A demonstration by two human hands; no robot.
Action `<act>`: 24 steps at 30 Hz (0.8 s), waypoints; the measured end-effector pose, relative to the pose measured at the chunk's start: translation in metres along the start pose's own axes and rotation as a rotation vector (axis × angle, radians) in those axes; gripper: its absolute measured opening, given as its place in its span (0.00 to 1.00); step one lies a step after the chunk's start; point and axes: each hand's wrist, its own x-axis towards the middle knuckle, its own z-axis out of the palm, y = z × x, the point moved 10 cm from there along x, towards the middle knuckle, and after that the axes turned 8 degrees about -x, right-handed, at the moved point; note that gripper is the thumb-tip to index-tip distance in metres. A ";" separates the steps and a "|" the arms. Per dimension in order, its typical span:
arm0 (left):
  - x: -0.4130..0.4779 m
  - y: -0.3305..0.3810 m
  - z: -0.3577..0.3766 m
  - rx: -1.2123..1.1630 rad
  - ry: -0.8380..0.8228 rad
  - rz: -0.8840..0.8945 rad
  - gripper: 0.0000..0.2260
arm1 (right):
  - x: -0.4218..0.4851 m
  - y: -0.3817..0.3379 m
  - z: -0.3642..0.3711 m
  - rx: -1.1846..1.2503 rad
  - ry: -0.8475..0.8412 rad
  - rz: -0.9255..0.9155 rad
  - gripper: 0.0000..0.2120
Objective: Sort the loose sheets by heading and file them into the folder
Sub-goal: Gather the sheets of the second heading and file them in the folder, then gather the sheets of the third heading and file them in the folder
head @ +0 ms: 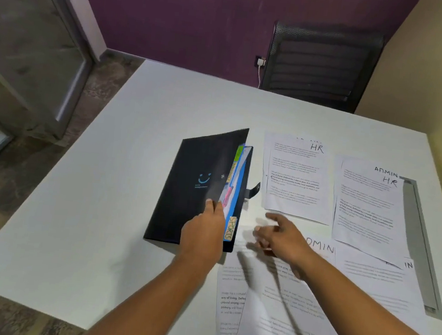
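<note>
So, on the left, a big white table point(89, 180) fills most of the view. Near its middle lies a black folder point(186, 169) with a small blue smiley face on the front. Its cover is lifted a little on the right side. The left hand point(203, 231) lies on that cover, and its fingers point(211, 204) hold the cover's open edge. Inside the folder are blue pages point(238, 186) with a green tab point(239, 153), a pink tab point(227, 195) and a yellow label that says SPORTS point(230, 231).

Just beside the folder, the right hand point(282, 237) hovers low over the papers. It looks blurry. Its fingers point(272, 217) are spread loosely and hold nothing.

The loose white sheets lie flat on the table to the right of the folder. One sheet says HR point(295, 181) at the top. The next sheet says ADMIN and HR point(367, 206). Under the right hand is a sheet that says ADMIN point(321, 246). More printed sheets point(279, 325) lie close to the person, overlapping each other.

Far right, a long grey strip point(416, 231) runs along the table. A black mesh chair point(319, 65) stands behind the table.
</note>
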 end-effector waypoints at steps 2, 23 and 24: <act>0.013 0.005 0.022 0.074 -0.063 0.007 0.36 | -0.009 0.029 -0.015 -0.087 -0.013 0.026 0.18; 0.041 -0.101 0.112 0.015 -0.014 -0.119 0.35 | -0.072 0.172 -0.130 -0.587 0.265 0.075 0.05; 0.041 -0.102 0.111 0.011 -0.011 -0.111 0.35 | -0.077 0.169 -0.127 -0.594 0.270 0.074 0.07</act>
